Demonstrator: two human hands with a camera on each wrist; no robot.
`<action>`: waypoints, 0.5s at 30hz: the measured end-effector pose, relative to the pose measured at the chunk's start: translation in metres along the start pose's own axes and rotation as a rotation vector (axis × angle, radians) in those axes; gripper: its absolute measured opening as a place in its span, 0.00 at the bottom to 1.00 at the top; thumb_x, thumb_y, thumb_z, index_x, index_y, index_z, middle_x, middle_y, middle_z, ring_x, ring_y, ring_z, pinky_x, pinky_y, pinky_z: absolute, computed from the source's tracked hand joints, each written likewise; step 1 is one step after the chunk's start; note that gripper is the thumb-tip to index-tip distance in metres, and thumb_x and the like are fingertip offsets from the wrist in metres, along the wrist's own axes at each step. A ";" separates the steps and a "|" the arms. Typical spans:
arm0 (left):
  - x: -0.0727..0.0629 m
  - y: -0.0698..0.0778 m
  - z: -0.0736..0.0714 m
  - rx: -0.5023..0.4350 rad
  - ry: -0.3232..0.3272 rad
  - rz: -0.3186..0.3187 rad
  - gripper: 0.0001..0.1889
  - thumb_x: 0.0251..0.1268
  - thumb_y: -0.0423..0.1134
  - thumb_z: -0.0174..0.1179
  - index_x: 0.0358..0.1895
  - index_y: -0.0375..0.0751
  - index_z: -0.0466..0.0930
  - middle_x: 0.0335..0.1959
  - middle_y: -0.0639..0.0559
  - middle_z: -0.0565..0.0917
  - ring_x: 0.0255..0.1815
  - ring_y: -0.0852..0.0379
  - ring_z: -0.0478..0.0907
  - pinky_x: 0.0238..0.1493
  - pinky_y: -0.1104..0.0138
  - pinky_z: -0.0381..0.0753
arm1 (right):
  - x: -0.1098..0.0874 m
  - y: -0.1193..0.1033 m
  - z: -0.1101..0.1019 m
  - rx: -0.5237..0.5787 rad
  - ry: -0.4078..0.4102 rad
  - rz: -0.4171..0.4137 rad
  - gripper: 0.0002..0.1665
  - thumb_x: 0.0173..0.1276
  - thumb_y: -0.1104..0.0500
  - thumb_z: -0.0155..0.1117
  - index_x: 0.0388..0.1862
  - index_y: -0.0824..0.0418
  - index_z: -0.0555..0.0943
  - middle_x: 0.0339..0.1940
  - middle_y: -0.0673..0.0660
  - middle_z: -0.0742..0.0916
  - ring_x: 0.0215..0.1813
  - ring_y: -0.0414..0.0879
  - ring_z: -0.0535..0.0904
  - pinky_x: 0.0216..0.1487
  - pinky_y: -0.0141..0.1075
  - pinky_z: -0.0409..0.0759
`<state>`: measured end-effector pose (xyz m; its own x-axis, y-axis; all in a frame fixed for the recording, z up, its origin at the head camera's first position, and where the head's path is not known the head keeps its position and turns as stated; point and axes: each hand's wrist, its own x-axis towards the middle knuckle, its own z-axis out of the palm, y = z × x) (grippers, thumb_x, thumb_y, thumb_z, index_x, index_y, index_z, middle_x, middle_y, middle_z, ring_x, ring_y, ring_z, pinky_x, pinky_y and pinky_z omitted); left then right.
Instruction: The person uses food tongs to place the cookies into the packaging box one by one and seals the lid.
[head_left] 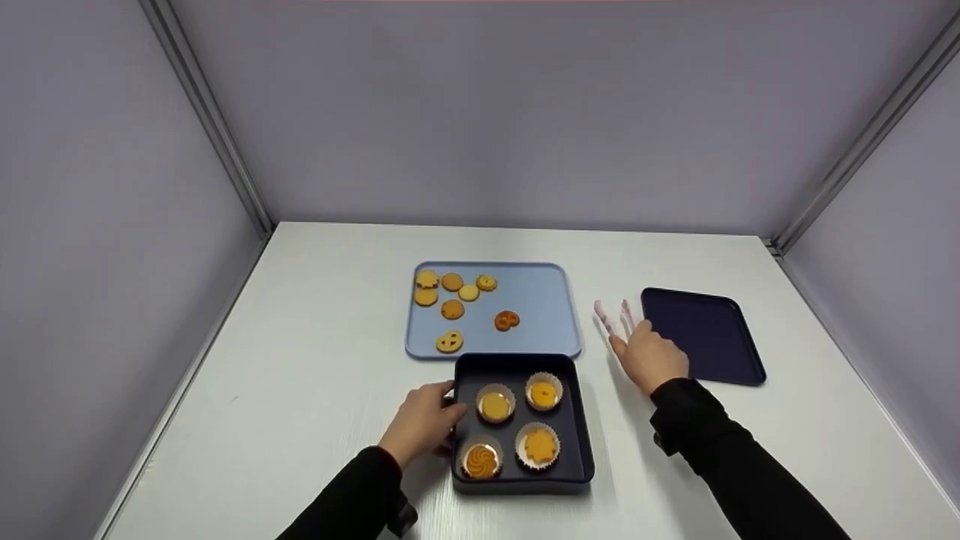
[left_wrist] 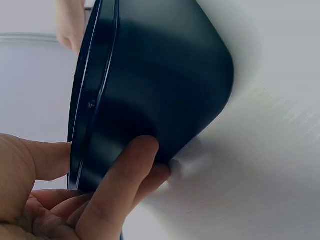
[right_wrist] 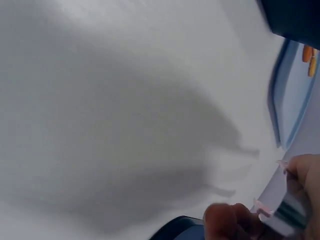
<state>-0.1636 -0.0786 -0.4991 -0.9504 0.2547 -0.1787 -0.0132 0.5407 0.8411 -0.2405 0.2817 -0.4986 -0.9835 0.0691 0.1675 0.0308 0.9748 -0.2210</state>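
A deep dark square baking pan (head_left: 525, 487) sits on the table in front of me, holding several paper cups, each with a cookie such as the swirl cookie (head_left: 481, 461). My left hand (head_left: 420, 421) grips the pan's left side. In the left wrist view its thumb lies at the rim and its fingers press the outer wall (left_wrist: 160, 80). To the right of the pan, my right hand (head_left: 651, 360) holds small tongs (head_left: 604, 318) with pink tips between thumb and fingers. The tong arms (right_wrist: 287, 215) are spread, with nothing between them.
Beyond the pan lies a light blue tray (head_left: 544, 304) with several cookies, mostly at its left, and a pretzel-shaped cookie (head_left: 507, 320) near its middle. A flat navy tray (head_left: 705, 337) lies on the right, beside my right hand. Grey panels (head_left: 495, 112) enclose the white table (head_left: 315, 330).
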 end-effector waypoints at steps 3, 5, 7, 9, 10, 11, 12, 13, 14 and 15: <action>0.002 0.002 0.000 0.001 0.000 0.012 0.27 0.73 0.35 0.61 0.71 0.26 0.71 0.57 0.29 0.82 0.29 0.52 0.84 0.28 0.64 0.88 | 0.002 0.003 0.004 -0.025 0.004 0.017 0.30 0.75 0.44 0.61 0.35 0.74 0.72 0.23 0.73 0.82 0.27 0.71 0.82 0.27 0.63 0.80; 0.003 0.003 0.000 -0.004 -0.001 0.011 0.28 0.73 0.35 0.61 0.71 0.26 0.70 0.58 0.28 0.82 0.29 0.51 0.85 0.29 0.64 0.88 | 0.002 0.004 0.006 -0.035 -0.010 0.035 0.31 0.75 0.44 0.61 0.38 0.75 0.73 0.24 0.73 0.83 0.28 0.71 0.82 0.28 0.63 0.80; 0.002 0.003 0.000 -0.023 -0.007 0.003 0.28 0.73 0.35 0.60 0.72 0.26 0.69 0.58 0.28 0.81 0.27 0.51 0.84 0.26 0.63 0.87 | 0.003 0.005 0.009 -0.038 -0.038 0.056 0.32 0.75 0.43 0.60 0.40 0.76 0.73 0.25 0.73 0.84 0.29 0.71 0.83 0.29 0.63 0.80; 0.001 0.002 0.000 -0.054 -0.023 -0.019 0.28 0.74 0.35 0.60 0.73 0.27 0.68 0.60 0.27 0.80 0.26 0.51 0.84 0.23 0.62 0.87 | 0.002 0.005 0.012 -0.030 -0.071 0.074 0.32 0.75 0.42 0.60 0.42 0.75 0.73 0.26 0.73 0.84 0.30 0.70 0.83 0.29 0.62 0.81; 0.001 0.001 0.000 -0.065 -0.030 -0.030 0.28 0.74 0.35 0.59 0.74 0.28 0.67 0.60 0.27 0.80 0.26 0.51 0.84 0.22 0.62 0.87 | 0.002 0.005 0.014 -0.022 -0.093 0.080 0.32 0.75 0.42 0.59 0.42 0.75 0.73 0.26 0.72 0.84 0.30 0.69 0.83 0.30 0.62 0.81; 0.000 0.001 0.001 -0.070 -0.034 -0.037 0.29 0.74 0.34 0.59 0.74 0.28 0.67 0.60 0.27 0.80 0.26 0.51 0.84 0.21 0.62 0.87 | 0.001 0.005 0.016 -0.012 -0.117 0.085 0.32 0.76 0.42 0.58 0.42 0.74 0.72 0.26 0.72 0.84 0.30 0.68 0.83 0.30 0.61 0.81; 0.000 0.000 0.001 -0.075 -0.035 -0.041 0.29 0.74 0.34 0.59 0.74 0.28 0.67 0.61 0.26 0.80 0.27 0.50 0.85 0.21 0.62 0.87 | 0.001 0.004 0.017 -0.004 -0.137 0.086 0.32 0.76 0.41 0.58 0.42 0.73 0.72 0.26 0.71 0.84 0.30 0.68 0.84 0.29 0.60 0.81; 0.000 0.000 0.001 -0.079 -0.035 -0.042 0.29 0.74 0.34 0.59 0.74 0.27 0.66 0.61 0.26 0.79 0.28 0.50 0.85 0.21 0.62 0.87 | 0.000 0.004 0.019 0.006 -0.153 0.089 0.32 0.76 0.41 0.57 0.43 0.73 0.71 0.27 0.70 0.84 0.30 0.67 0.84 0.30 0.60 0.81; 0.000 0.000 0.001 -0.072 -0.035 -0.040 0.29 0.74 0.34 0.59 0.74 0.27 0.66 0.61 0.26 0.79 0.30 0.49 0.86 0.22 0.62 0.87 | 0.000 0.004 0.020 0.015 -0.168 0.092 0.32 0.76 0.41 0.57 0.43 0.73 0.71 0.28 0.70 0.84 0.30 0.67 0.84 0.30 0.59 0.81; 0.000 0.000 0.001 -0.062 -0.031 -0.031 0.29 0.74 0.34 0.59 0.73 0.27 0.67 0.61 0.26 0.79 0.31 0.49 0.86 0.23 0.62 0.87 | -0.001 0.004 0.021 0.021 -0.181 0.095 0.32 0.76 0.41 0.57 0.44 0.72 0.71 0.28 0.70 0.84 0.31 0.67 0.84 0.30 0.59 0.81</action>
<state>-0.1633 -0.0782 -0.4997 -0.9391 0.2642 -0.2198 -0.0623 0.4979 0.8650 -0.2435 0.2811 -0.5199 -0.9924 0.1196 -0.0298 0.1232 0.9610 -0.2477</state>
